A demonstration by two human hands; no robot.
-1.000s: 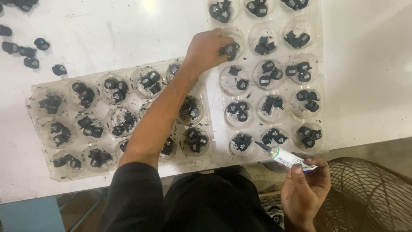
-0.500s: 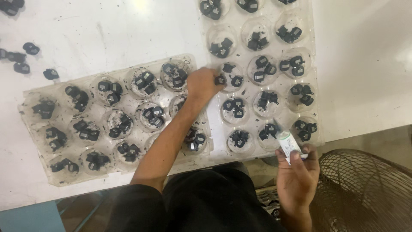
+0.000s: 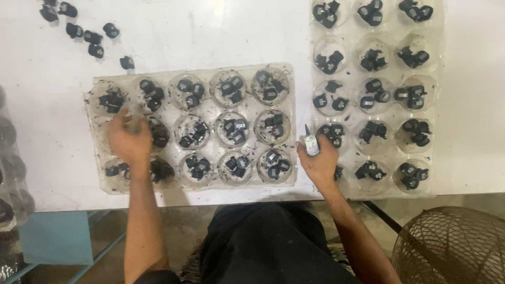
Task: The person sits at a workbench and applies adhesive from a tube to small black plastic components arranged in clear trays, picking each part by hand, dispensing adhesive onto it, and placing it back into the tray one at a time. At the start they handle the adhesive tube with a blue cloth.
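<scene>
A small white tube with a dark pointed tip (image 3: 310, 142) stands upright in the right hand (image 3: 318, 160), its fingers wrapped around the tube's body so that only the nozzle and upper part show. This hand rests at the near edge of the counter (image 3: 210, 37), on the gap between two clear plastic trays. The left hand (image 3: 129, 141) lies on the left tray (image 3: 192, 126), over the cups at its left end, fingers bent down into a cup; it is blurred, so whether they pinch a part cannot be told. The left tray lies lengthwise, and each of its round cups holds a few small black parts (image 3: 234, 129). The right tray (image 3: 371, 94) lies just beside it, running away from the person, its cups also filled with black parts. More loose black parts (image 3: 87, 29) lie scattered on the white counter at the far left, well apart from the hands. A round wire basket (image 3: 450, 247) stands below the counter edge at the right, and a stack of clear trays (image 3: 10, 158) shows at the left border.
</scene>
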